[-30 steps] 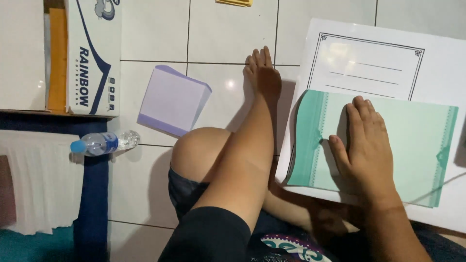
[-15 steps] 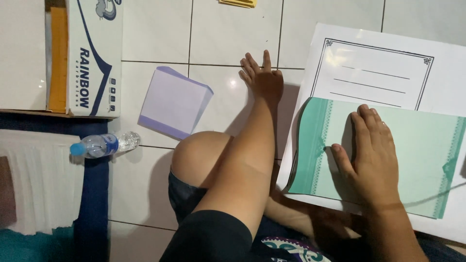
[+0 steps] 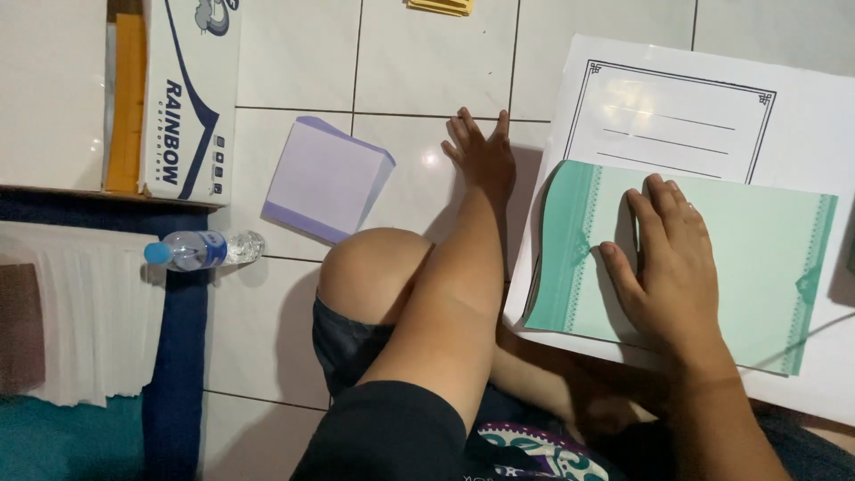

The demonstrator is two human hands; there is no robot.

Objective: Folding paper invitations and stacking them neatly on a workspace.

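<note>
At the far left of the frame a white stack of paper (image 3: 85,312) lies on a dark blue strip, with a clear plastic water bottle (image 3: 203,249) lying on its side just to its right, blue cap pointing left. Above them, in the upper left, stands a white cardboard box (image 3: 189,93) with blue lettering. Right of the bottle, on the white tiled floor (image 3: 427,62), rests a small stack of lavender paper (image 3: 328,178), turned at an angle. In the middle of the frame the left hand (image 3: 484,156) is pressed flat on the tile, fingers (image 3: 462,134) spread and holding nothing; it sits between the lavender stack and the sheets on the right, touching neither as far as I can see. A bent knee shows just below it. On the right lies a large white sheet (image 3: 802,116) with a printed black border, and on top of its lower part a mint-green sheet (image 3: 757,258) with a darker patterned edge, its long axis running left to right across the frame. The right hand (image 3: 672,267) rests palm down on the green sheet, fingers (image 3: 657,214) extended toward the upper part of the frame and pressing rather than gripping; the sheet's left edge curls up slightly just left of the thumb. The right hand is thus on the green sheet, the left well off to its left.
</note>
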